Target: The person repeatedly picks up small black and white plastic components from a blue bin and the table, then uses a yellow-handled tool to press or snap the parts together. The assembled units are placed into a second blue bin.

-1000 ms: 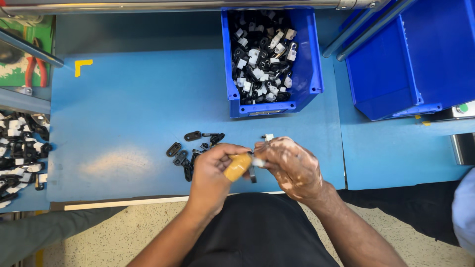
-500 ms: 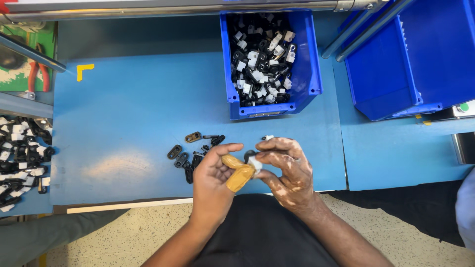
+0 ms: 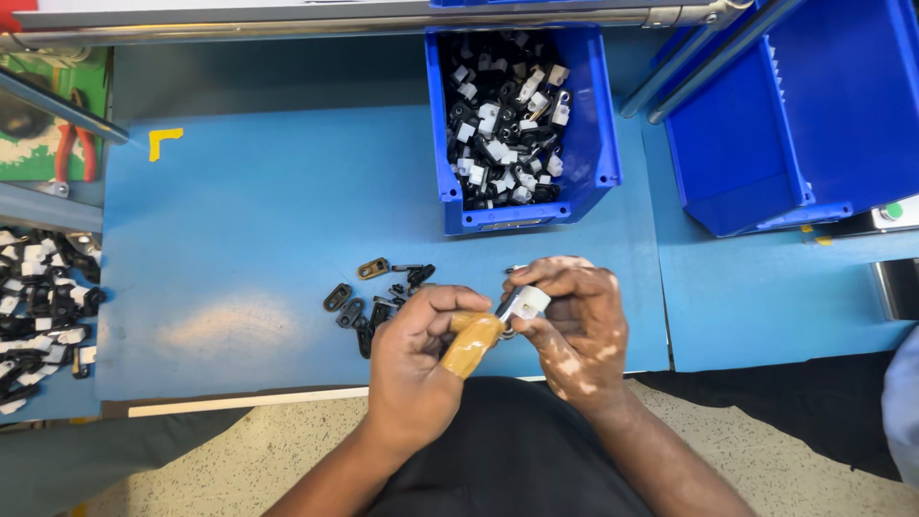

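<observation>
White clip [image 3: 525,303] pinched in right hand [image 3: 574,325], left hand [image 3: 421,359] gripping it too — at table [image 3: 239,249] front edge.

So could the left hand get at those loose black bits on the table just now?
Probably yes. The black bits lie in the open on the blue table, right beside the left hand, with nothing between. But that hand holds a tan-handled tool against the white piece in the right hand.
</observation>
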